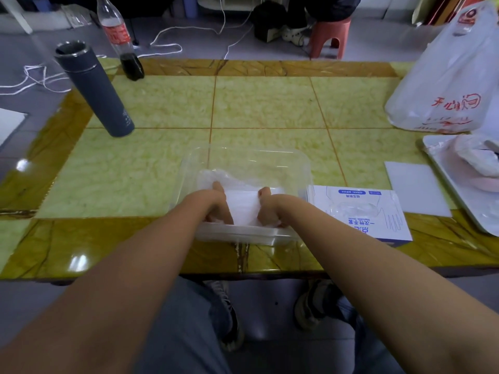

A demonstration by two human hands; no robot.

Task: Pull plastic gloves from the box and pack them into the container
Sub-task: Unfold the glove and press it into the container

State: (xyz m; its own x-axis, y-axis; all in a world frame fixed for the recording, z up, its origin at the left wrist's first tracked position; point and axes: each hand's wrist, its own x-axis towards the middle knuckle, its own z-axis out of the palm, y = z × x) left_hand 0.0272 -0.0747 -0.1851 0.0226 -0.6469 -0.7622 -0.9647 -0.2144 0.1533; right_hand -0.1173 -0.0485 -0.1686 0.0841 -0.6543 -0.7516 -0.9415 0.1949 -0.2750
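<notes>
A clear plastic container stands on the table in front of me. Inside it lie thin translucent plastic gloves, bunched toward its near side. My left hand and my right hand are both down inside the container, fingers curled into the gloves, one on each side of the pile. Both thumbs point up at the far side. The white and blue glove box lies flat just right of the container, with a glove showing in its opening.
A dark grey flask and a cola bottle stand at the far left. At the right lie a white plastic bag, a tray holding wrapped items, and a white card. The table's near edge is close to my knees.
</notes>
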